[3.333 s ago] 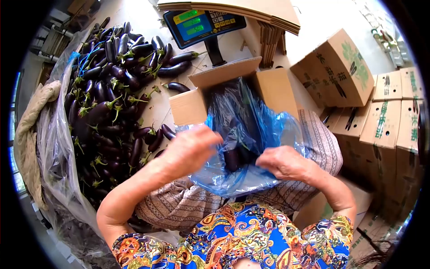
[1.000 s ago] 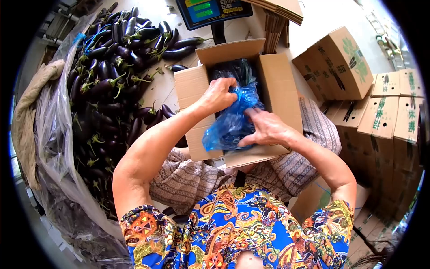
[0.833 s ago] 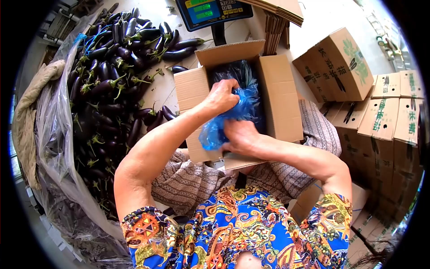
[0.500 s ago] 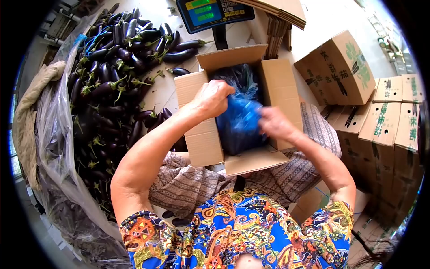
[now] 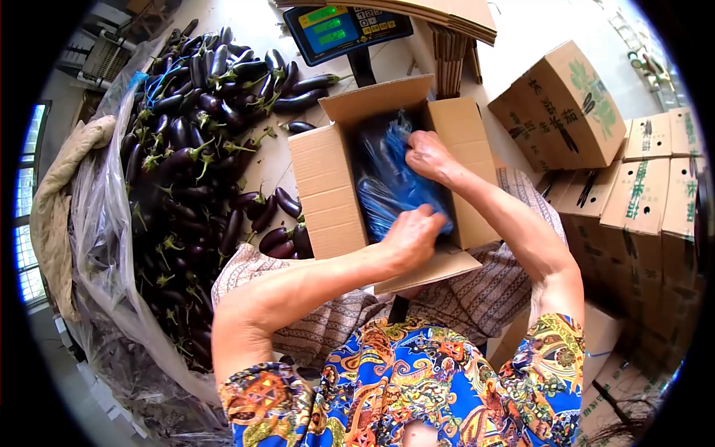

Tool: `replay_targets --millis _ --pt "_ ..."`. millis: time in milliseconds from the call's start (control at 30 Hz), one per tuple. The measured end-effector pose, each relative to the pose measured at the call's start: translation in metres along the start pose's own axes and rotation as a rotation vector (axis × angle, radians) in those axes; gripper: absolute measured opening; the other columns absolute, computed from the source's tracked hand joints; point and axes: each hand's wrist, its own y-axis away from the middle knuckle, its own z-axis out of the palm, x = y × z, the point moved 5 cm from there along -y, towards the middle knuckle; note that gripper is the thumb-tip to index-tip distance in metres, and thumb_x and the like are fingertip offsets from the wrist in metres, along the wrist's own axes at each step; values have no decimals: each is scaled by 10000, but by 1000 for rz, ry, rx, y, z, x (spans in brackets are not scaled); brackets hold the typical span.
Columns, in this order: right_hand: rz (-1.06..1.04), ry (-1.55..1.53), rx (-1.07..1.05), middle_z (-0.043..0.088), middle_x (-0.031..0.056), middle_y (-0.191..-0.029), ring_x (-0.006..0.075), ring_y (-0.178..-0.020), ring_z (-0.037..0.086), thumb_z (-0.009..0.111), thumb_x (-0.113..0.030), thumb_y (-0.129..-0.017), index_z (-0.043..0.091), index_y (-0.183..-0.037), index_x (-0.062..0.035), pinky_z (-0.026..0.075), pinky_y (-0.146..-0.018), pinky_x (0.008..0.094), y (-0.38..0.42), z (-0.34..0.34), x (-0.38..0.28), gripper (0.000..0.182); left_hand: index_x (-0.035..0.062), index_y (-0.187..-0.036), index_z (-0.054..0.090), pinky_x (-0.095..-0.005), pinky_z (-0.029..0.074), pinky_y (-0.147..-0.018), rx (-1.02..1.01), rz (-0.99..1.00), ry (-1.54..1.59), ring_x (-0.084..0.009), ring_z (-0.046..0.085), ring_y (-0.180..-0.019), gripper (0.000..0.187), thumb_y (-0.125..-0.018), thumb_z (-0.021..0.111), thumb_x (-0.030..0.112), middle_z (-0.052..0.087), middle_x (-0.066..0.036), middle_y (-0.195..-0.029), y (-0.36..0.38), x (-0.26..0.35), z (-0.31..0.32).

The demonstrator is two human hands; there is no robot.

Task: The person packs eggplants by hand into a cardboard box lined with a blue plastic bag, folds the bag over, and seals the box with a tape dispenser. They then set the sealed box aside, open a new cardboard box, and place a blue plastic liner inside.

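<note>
An open cardboard box (image 5: 322,195) stands in front of me with its flaps spread. Inside lies a blue plastic bag (image 5: 398,182), bunched and creased over dark contents that I cannot make out clearly. My left hand (image 5: 412,238) is closed on the bag's plastic at the near end of the box. Toward the far right inner side, my right hand (image 5: 432,158) pinches the same plastic with closed fingers. A large heap of eggplants (image 5: 194,149) spreads to the left of the box, a few lying close to its left flap.
Behind the box stands a digital scale display (image 5: 346,31) on a post. Flattened cardboard sheets (image 5: 450,56) lean beside it. At right, a printed carton (image 5: 558,108) sits tilted near stacked closed cartons (image 5: 633,201). Clear plastic sheeting (image 5: 104,231) edges the heap at left.
My left hand has moved from the box's far left side to its near end. My right hand has shifted toward the far side. The blue plastic is now spread lengthwise across the box opening.
</note>
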Motion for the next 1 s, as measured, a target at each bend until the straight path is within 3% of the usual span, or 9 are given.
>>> replay_targets --millis 67,167,200,267,433,600,833,967,1000 --pt "-2 54 -27 643 301 -892 476 -892 634 526 -60 -710 689 -849 11 518 -801 519 -8 0 -11 226 8 -953 613 -531 518 -694 161 111 -16 -460 612 -794 197 -758 599 -14 588 -236 -923 -22 -3 6" --pt "-127 70 -90 652 270 -883 464 -889 632 534 -38 -712 699 -875 -22 526 -776 496 -8 -2 -34 232 30 -1036 608 -495 505 -767 28 -143 -79 -429 619 -902 286 -752 598 -4 593 -220 -963 -59 -34 24" --pt "-195 -13 -188 664 256 -880 458 -890 636 541 -28 -702 707 -871 -35 528 -772 491 -1 -1 -53 237 71 -1075 570 -438 445 -813 555 111 -345 -347 584 -939 264 -812 566 80 576 -166 -956 -62 -52 45" --pt "-263 144 -371 675 239 -867 438 -886 649 557 -21 -698 720 -862 -54 532 -768 478 15 13 -82 234 98 -1066 530 -394 380 -822 518 51 19 -279 522 -908 206 -879 509 182 543 -115 -928 -68 -49 29" --pt "-371 296 -416 685 191 -873 405 -857 663 604 -27 -723 704 -798 -48 544 -752 469 20 40 -100 126 88 -997 526 -418 467 -651 408 -206 -392 -284 594 -777 181 -868 532 215 567 -128 -887 -77 -54 41" --pt "-448 172 -266 649 185 -1031 373 -1008 624 587 -33 -744 676 -890 -36 511 -831 472 65 55 -79 171 112 -1049 549 -487 505 -705 628 -360 -403 -345 608 -835 199 -858 528 165 588 -129 -875 -74 -37 44" --pt "-312 332 -616 641 136 -1123 323 -1083 588 539 -26 -783 671 -1041 -62 450 -911 462 69 46 -64 292 90 -1077 617 -472 479 -851 244 -235 -715 -304 610 -937 259 -853 559 207 625 -141 -947 -24 14 59" --pt "-503 310 -530 683 148 -1003 328 -1036 636 559 -78 -814 686 -969 -36 481 -878 457 63 63 -56 205 81 -989 717 -404 468 -961 -628 411 -696 -290 595 -1183 223 -800 616 142 651 -214 -1186 11 64 6" --pt "-552 302 -477 702 161 -971 343 -1015 661 566 -99 -820 696 -938 -32 503 -856 467 66 65 -53 188 83 -997 716 -415 470 -958 -657 309 -545 -304 595 -1173 231 -788 634 136 652 -217 -1168 6 77 -21"
